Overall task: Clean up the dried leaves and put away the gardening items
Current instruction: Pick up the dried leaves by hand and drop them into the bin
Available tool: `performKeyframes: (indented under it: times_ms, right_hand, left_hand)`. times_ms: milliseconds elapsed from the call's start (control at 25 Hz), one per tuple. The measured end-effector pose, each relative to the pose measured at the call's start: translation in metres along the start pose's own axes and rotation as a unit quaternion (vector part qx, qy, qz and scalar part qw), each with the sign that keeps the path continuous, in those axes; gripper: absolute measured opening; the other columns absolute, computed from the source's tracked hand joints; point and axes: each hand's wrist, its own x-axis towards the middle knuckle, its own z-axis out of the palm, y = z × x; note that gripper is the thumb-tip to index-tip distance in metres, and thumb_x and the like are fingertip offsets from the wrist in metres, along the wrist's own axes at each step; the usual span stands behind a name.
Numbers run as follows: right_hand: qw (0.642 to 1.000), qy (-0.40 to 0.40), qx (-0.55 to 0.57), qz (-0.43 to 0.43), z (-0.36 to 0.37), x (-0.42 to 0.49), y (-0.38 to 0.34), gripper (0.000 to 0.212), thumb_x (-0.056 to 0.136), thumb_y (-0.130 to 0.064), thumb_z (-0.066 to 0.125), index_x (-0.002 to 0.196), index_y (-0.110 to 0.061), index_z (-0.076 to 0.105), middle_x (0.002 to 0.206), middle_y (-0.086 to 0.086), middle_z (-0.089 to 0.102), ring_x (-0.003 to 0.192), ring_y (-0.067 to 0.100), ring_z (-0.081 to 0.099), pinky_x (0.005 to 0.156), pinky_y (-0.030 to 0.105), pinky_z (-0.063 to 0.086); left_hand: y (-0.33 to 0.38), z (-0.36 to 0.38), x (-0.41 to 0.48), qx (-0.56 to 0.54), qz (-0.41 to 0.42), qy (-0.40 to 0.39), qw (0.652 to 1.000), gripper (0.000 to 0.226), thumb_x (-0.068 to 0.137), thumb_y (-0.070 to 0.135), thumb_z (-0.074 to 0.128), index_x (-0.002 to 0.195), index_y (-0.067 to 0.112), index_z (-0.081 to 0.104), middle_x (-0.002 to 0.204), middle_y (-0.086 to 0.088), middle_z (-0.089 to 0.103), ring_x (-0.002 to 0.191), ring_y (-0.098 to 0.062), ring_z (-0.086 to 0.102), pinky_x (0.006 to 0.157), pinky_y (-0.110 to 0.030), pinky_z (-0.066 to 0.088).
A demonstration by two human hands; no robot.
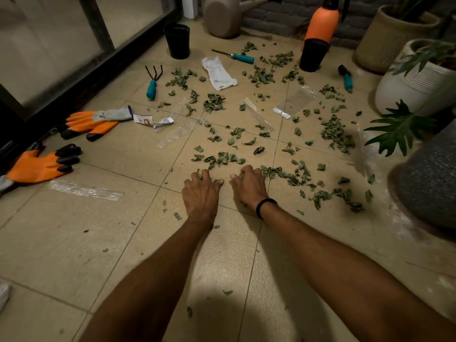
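**Desk:** Entry one, hands?

**Operator:** I log the left hand (201,191) and right hand (248,185) side by side, knuckles up, low on the tile floor (98,243). The fingers of both are curled down and clamped on dried leaves (222,157), with leaf bits showing between the fingers. There is a black wristband (265,206) on the right wrist.

**Desk:** Leaves, location?

**Operator:** They are scattered over the tiles ahead of the hands. The thickest heap is at far right, beside the green plant (399,129). A few strays lie nearer me, by the forearms.

**Desk:** Tools?

**Operator:**
- The hand rake (151,86) has a teal handle and lies left of centre.
- The teal-handled weeder (243,58) lies farther back.
- The third tool (346,76) lies at right near the white planter (414,87). I cannot tell what kind it is.

**Desk:** Containers?

**Operator:**
- The left black pot (177,41) stands upright.
- The right black pot (313,55) also stands upright, in front of the orange sprayer (320,22).
- The watering can (223,16) is at the back wall.

**Desk:** Soft goods?

**Operator:**
- One orange glove (42,165) lies at the left edge.
- A second orange glove (86,123) lies beyond the first.
- The white packet (217,72) lies between the rake and the weeder.
- The clear plastic bag (85,191) lies flat near the first glove.
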Motion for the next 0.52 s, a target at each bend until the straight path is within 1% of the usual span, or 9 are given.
performKeyframes:
  times_ms: [80, 160, 240, 280, 320, 360, 440, 480, 520]
  right_hand:
    - [0.997, 0.023, -0.039, -0.059, 0.010, -0.003, 0.002, 0.028, 0.097, -0.031, 0.055, 0.116, -0.010, 0.052, 0.118, 0.011, 0.045, 0.110, 0.026, 0.043, 0.093, 0.037, 0.044]
    - [0.992, 0.052, -0.066, -0.098, 0.013, 0.001, 0.007, 0.012, 0.098, -0.020, 0.053, 0.105, -0.010, 0.053, 0.109, 0.011, 0.049, 0.102, 0.026, 0.048, 0.088, 0.037, 0.045]
    - [0.997, 0.056, -0.030, -0.053, 0.009, 0.008, 0.008, 0.009, 0.098, -0.015, 0.053, 0.099, -0.008, 0.058, 0.102, 0.009, 0.057, 0.094, 0.024, 0.054, 0.079, 0.031, 0.045]
    - [0.998, 0.049, 0.048, 0.003, 0.004, 0.010, 0.005, 0.010, 0.097, -0.015, 0.054, 0.093, -0.009, 0.061, 0.094, 0.005, 0.059, 0.087, 0.020, 0.055, 0.072, 0.028, 0.044]
    - [0.986, 0.035, 0.151, 0.064, -0.003, 0.011, 0.004, 0.014, 0.096, -0.014, 0.053, 0.087, -0.010, 0.063, 0.086, 0.002, 0.059, 0.078, 0.017, 0.054, 0.065, 0.026, 0.043]
    - [0.961, 0.020, 0.253, 0.113, -0.012, 0.010, 0.002, 0.019, 0.096, -0.011, 0.052, 0.084, -0.007, 0.065, 0.080, 0.002, 0.057, 0.072, 0.016, 0.050, 0.058, 0.025, 0.040]
    - [0.893, -0.010, 0.406, 0.194, -0.036, 0.004, 0.004, 0.018, 0.097, -0.005, 0.049, 0.095, -0.001, 0.067, 0.082, 0.007, 0.057, 0.063, 0.013, 0.045, 0.052, 0.022, 0.035]
    - [0.869, -0.021, 0.443, 0.218, -0.047, 0.001, 0.009, 0.019, 0.097, -0.003, 0.048, 0.102, -0.002, 0.066, 0.084, 0.009, 0.058, 0.059, 0.011, 0.044, 0.051, 0.022, 0.035]
    - [0.855, -0.029, 0.463, 0.230, -0.055, -0.005, 0.015, 0.021, 0.098, -0.002, 0.045, 0.104, -0.003, 0.065, 0.082, 0.008, 0.057, 0.057, 0.009, 0.042, 0.050, 0.021, 0.035]
  left_hand:
    - [0.000, 0.002, -0.001, -0.006, 0.013, 0.020, 1.000, 0.031, 0.105, 0.044, 0.034, 0.112, 0.016, 0.043, 0.104, -0.011, 0.058, 0.084, -0.025, 0.055, 0.067, -0.036, 0.045]
    - [0.000, 0.002, -0.001, -0.024, 0.014, 0.018, 0.999, 0.018, 0.106, 0.032, 0.035, 0.108, 0.016, 0.043, 0.100, -0.009, 0.059, 0.080, -0.023, 0.055, 0.068, -0.036, 0.047]
    - [-0.004, 0.002, 0.001, -0.084, 0.000, 0.013, 0.996, 0.013, 0.105, 0.026, 0.039, 0.106, 0.015, 0.045, 0.097, -0.008, 0.060, 0.081, -0.023, 0.056, 0.070, -0.039, 0.049]
    - [-0.007, 0.002, 0.004, -0.145, -0.011, 0.002, 0.989, 0.011, 0.105, 0.024, 0.041, 0.104, 0.014, 0.045, 0.095, -0.008, 0.060, 0.081, -0.023, 0.056, 0.070, -0.040, 0.050]
    - [-0.011, -0.003, 0.005, -0.223, -0.029, -0.006, 0.974, 0.009, 0.105, 0.022, 0.042, 0.103, 0.013, 0.045, 0.094, -0.007, 0.060, 0.081, -0.022, 0.057, 0.067, -0.038, 0.050]
    - [-0.015, -0.008, 0.006, -0.296, -0.050, -0.017, 0.954, 0.007, 0.105, 0.020, 0.041, 0.103, 0.013, 0.044, 0.094, -0.005, 0.060, 0.082, -0.019, 0.057, 0.064, -0.032, 0.048]
    - [-0.020, -0.019, 0.007, -0.423, -0.105, -0.047, 0.899, 0.007, 0.105, 0.019, 0.041, 0.106, 0.013, 0.044, 0.092, -0.002, 0.059, 0.080, -0.014, 0.056, 0.061, -0.025, 0.043]
    - [-0.020, -0.025, 0.007, -0.490, -0.139, -0.074, 0.857, 0.009, 0.106, 0.021, 0.042, 0.106, 0.014, 0.047, 0.089, -0.003, 0.059, 0.074, -0.013, 0.055, 0.061, -0.025, 0.043]
    - [-0.019, -0.029, 0.007, -0.562, -0.176, -0.110, 0.801, 0.013, 0.106, 0.022, 0.040, 0.105, 0.014, 0.051, 0.082, -0.003, 0.057, 0.066, -0.013, 0.050, 0.059, -0.026, 0.041]
